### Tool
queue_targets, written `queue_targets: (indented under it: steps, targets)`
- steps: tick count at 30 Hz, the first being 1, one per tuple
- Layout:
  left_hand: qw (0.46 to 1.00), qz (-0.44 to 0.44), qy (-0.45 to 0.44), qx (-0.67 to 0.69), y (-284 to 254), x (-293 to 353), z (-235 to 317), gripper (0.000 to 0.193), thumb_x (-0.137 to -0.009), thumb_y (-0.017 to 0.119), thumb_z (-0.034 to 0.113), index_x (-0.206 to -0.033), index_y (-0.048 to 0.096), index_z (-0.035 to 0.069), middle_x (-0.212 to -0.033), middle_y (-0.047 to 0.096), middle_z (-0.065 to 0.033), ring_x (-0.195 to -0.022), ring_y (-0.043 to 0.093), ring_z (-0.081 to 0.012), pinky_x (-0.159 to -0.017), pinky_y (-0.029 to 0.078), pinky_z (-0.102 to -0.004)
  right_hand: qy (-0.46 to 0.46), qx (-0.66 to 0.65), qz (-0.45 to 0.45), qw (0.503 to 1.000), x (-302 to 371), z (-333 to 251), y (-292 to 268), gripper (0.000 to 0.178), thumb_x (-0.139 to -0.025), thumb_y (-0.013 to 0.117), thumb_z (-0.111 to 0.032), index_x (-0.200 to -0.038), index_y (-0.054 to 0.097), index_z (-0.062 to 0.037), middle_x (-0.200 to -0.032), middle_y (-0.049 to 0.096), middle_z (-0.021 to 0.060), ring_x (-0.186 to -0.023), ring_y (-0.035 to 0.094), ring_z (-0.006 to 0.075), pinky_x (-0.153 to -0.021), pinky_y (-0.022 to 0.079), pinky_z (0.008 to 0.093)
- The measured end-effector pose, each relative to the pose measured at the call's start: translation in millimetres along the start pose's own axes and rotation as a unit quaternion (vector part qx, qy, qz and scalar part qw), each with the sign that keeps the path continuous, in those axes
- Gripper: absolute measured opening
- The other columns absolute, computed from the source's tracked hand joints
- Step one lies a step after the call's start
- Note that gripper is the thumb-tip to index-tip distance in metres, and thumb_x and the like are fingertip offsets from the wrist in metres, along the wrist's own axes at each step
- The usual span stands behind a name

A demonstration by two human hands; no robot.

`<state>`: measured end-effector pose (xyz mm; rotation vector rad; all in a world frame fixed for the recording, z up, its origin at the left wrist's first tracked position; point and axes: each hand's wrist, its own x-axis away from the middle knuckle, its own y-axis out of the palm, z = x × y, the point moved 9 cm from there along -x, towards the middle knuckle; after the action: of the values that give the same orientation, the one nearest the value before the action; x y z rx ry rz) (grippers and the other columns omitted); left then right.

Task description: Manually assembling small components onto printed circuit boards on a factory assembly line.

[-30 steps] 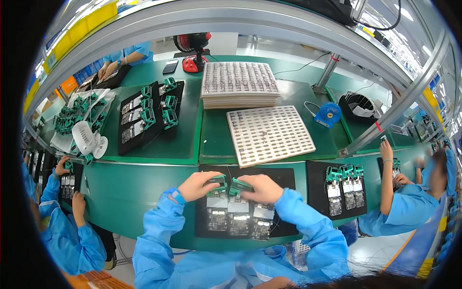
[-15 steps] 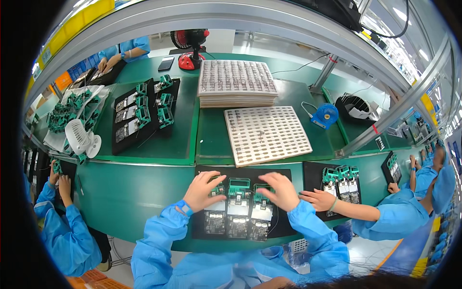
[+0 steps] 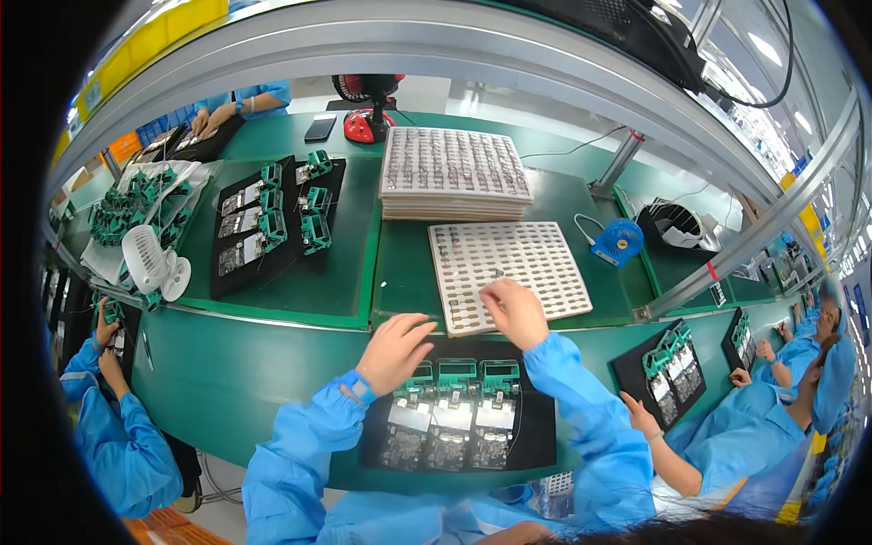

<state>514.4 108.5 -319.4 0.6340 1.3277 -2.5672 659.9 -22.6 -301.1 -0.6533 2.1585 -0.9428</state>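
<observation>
Three circuit boards with green plastic frames (image 3: 456,371) at their far ends lie side by side on a black pad (image 3: 536,427) in front of me. My left hand (image 3: 396,350) hovers over the left board's upper end, its fingers stretched and apart, holding nothing. Farther out, my right hand (image 3: 515,313) reaches over the near part of a white tray (image 3: 568,263) with rows of slots. Its fingers are curled together at the tray surface; whatever is between them is too small to make out. A small part (image 3: 496,273) lies on the tray just beyond the fingertips.
Behind the tray stands a stack of similar trays (image 3: 454,212). A blue fan (image 3: 619,241) is at its right. Black pads with boards (image 3: 238,259), a white fan (image 3: 150,259) and a pile of green frames (image 3: 136,209) lie left. Co-workers sit at both sides; a metal post (image 3: 690,286) slants at right.
My right hand has moved from the boards forward to the white tray, and its fingers have closed. My left hand stays near the boards. The right co-worker's pad has shifted and turned.
</observation>
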Motion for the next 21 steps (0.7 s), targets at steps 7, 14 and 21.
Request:
queue_targets:
  steps: [7,14,21]
  targets:
    - [0.999,-0.021,0.02,-0.039,50.3,-46.4,-31.6,0.046,-0.076,0.055,-0.003,-0.122,0.054,0.001,-0.131,0.052,-0.0162,-0.123,0.049,-0.0333,-0.101,0.041,-0.0427,0.049,0.138,0.03,0.989,-102.3,32.0,71.4,0.014,-0.086,0.061,-0.022,-0.089,0.066,-0.0091,-0.091,0.065,0.0115,-0.082,0.065,0.0335,-0.069,0.053,0.0457]
    - [1.0,-0.021,-0.005,-0.013,56.1,-50.7,-32.4,0.039,-0.072,0.052,-0.01,-0.11,0.059,-0.005,-0.124,0.054,-0.0224,-0.115,0.053,-0.0404,-0.095,0.048,-0.0431,0.053,0.332,-0.069,0.939,-130.9,22.8,125.0,0.008,-0.077,0.068,-0.016,-0.079,0.072,-0.0089,-0.087,0.069,0.0135,-0.077,0.07,0.0295,-0.064,0.057,0.0407]
    - [0.996,-0.016,0.016,-0.081,61.7,-47.0,-37.0,0.044,-0.066,0.059,-0.005,-0.11,0.059,-0.003,-0.123,0.054,-0.0163,-0.118,0.052,-0.0334,-0.093,0.05,-0.0397,0.037,0.371,-0.067,0.925,-129.6,32.3,123.6,0.014,-0.07,0.074,-0.02,-0.079,0.072,-0.01,-0.086,0.07,0.0118,-0.081,0.07,0.0282,-0.067,0.057,0.0391]
